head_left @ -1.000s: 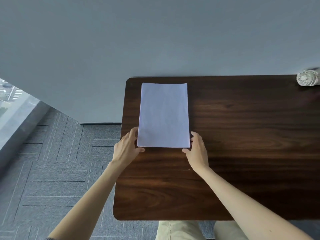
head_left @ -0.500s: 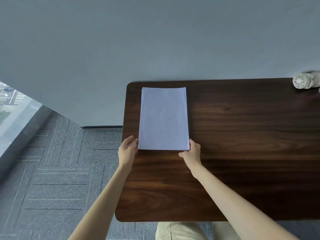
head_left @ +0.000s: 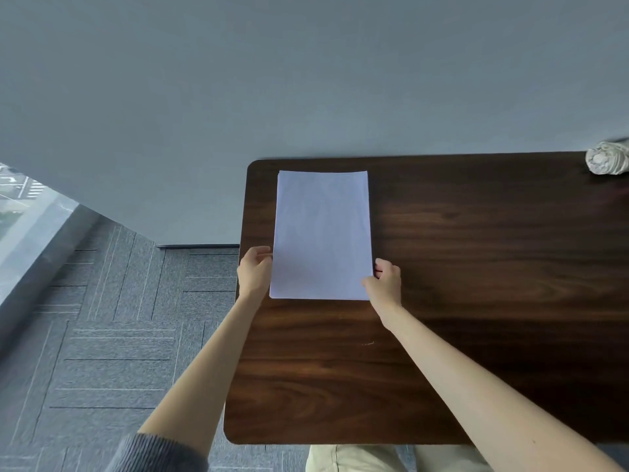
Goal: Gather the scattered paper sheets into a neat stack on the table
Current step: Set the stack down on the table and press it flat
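Left hand: I'm seeing fingers curled against the stack; whether they grip, I cannot tell.
Right hand: pinching its right edge.
Risk: I'm worrying that uneven squeezing could be buckling or skewing it.

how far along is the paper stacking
Done: all visible sheets sit in one paper stack on the table. In hand: the left hand and right hand grip its long edges near the front corners. To do: its far-left edge looks slightly uneven; square it, then let go.
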A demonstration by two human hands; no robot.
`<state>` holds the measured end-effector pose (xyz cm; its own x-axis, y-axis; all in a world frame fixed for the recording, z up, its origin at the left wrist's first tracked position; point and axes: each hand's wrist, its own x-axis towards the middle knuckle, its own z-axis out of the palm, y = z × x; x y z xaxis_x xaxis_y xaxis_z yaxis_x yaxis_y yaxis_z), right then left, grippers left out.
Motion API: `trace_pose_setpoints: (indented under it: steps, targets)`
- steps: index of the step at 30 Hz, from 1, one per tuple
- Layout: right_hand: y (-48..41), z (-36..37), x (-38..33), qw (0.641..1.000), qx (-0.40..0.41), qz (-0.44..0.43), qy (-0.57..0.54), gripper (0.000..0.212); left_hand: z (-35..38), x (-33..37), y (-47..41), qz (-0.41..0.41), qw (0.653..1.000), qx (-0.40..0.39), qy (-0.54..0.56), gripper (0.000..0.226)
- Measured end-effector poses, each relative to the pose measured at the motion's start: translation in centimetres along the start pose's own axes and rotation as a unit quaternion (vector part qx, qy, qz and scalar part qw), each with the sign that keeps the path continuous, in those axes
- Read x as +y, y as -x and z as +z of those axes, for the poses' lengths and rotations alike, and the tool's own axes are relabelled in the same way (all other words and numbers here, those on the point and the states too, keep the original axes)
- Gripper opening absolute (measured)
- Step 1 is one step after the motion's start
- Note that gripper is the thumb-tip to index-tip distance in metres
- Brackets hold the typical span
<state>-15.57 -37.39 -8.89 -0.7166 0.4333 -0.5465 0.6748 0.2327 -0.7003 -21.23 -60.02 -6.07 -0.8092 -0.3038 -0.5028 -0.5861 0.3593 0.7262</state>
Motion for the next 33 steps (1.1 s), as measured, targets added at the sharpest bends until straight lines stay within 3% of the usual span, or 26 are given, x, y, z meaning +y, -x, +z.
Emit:
trace_pose_setpoints:
  steps: [5,11,17,23,33]
  targets:
    - [-3.7,-0.1,-2.8,0.999,-0.037,-0.002,-0.011,0.041,1.1,2.3,-2.5,0.009,1.0,0.013,-0.001,0.036]
    - [-9.0,0.0,-6.8,0.998,-0.053,-0.013,-0.017,0.042,2.5,5.9,-6.7,0.004,1.0,0.0,0.022,0.042]
    - [-12.6,0.5,-10.2,0.999,-0.03,-0.021,-0.019,0.018,4.0,8.9,-11.0,0.008,0.999,0.012,0.049,0.048]
    - [-14.5,1.7,-10.9,0.999,-0.008,-0.034,0.02,0.042,5.1,10.0,-12.7,0.006,0.994,0.064,0.085,0.044]
    - [-14.1,2.8,-10.8,0.992,0.039,-0.053,0.112,0.052,5.6,10.4,-12.9,0.009,0.994,0.105,0.012,0.04]
